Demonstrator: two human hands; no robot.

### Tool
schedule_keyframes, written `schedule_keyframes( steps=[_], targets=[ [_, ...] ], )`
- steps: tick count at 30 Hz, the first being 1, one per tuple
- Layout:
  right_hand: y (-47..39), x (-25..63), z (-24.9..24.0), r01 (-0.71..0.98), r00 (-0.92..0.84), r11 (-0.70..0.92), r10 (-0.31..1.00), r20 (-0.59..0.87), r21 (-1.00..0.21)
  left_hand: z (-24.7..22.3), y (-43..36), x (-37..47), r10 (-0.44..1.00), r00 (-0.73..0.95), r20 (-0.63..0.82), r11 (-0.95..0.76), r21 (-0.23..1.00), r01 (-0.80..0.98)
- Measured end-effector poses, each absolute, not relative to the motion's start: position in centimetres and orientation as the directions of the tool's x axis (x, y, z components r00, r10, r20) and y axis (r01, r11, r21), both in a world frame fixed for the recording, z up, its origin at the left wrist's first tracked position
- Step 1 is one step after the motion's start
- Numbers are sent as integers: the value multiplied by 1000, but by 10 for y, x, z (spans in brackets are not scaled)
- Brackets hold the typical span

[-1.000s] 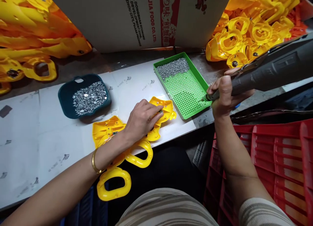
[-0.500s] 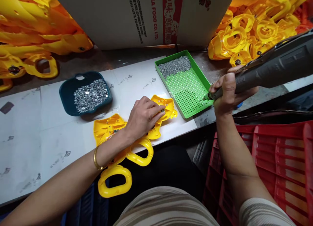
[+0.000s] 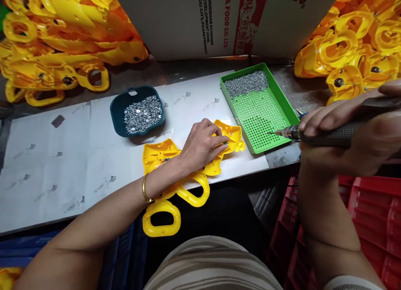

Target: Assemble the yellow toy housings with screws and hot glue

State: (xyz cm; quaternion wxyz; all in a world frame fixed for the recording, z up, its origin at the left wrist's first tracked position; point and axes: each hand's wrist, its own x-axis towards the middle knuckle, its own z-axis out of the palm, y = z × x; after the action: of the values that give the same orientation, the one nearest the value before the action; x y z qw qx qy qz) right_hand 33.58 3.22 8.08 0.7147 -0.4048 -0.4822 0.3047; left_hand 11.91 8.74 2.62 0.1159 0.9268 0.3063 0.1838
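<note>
Swung the dark cylindrical driver (image 3: 326,138), gripped in right hand (image 3: 360,143), further over the green perforated plastic tray (image 3: 279,98) since last frame, with left hand (image 3: 203,143) clamped on the yellow plastic shell (image 3: 234,133) atop flat white board (image 3: 103,148), probably for steadiness.

The white board (image 3: 100,148) is brightest; the carton (image 3: 175,26) at twelve o'clock sits in grey shade. The teal bin (image 3: 117,118) casts a soft shadow toward five o'clock. At three, the right hand (image 3: 360,150) is blurred.
</note>
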Motion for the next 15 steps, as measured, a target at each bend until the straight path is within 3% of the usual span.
schedule_keyframes(
  steps=[7,15],
  targets=[
    [45,303,88,-194,395,687,708,585,-700,24,88,115,627,749,215,-768,333,547],
    [50,279,75,-245,407,608,772,489,-756,22,89,120,635,756,158,-755,332,565]
  ],
)
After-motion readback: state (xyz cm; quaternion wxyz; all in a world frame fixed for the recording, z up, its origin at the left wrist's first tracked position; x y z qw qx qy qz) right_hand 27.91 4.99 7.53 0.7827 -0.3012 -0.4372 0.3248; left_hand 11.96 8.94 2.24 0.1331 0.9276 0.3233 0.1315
